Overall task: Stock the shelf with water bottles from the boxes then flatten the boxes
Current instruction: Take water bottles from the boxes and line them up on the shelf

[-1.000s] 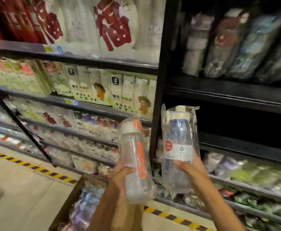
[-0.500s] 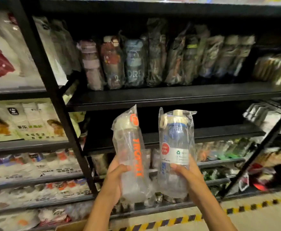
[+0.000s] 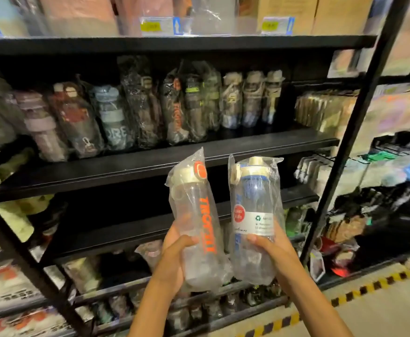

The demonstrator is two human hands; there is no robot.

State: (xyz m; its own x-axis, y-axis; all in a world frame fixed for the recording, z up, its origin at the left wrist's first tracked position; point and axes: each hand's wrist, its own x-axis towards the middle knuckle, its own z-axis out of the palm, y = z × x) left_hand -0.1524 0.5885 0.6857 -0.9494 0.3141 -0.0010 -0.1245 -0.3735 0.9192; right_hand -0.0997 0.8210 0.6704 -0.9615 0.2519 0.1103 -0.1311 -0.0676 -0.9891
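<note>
Two clear bottles in crinkled plastic bags are held upright, side by side, before the black shelf (image 3: 150, 164). The left hand (image 3: 174, 259) wraps the orange-lettered bottle (image 3: 196, 229); the right hand (image 3: 272, 249) wraps the blue-lettered bottle (image 3: 255, 215). Behind their caps the shelf's front edge is bare, with dark open space below it. The right bottle's white label shows a recycling mark; its small print is unreadable.

Both forearms reach up and forward from the lower edge of the view, close together. The left hand (image 3: 174, 261) curls its fingers and thumb in a grip near chest height; the right hand (image 3: 270, 251) does the same just beside it, thumb forward.
</note>
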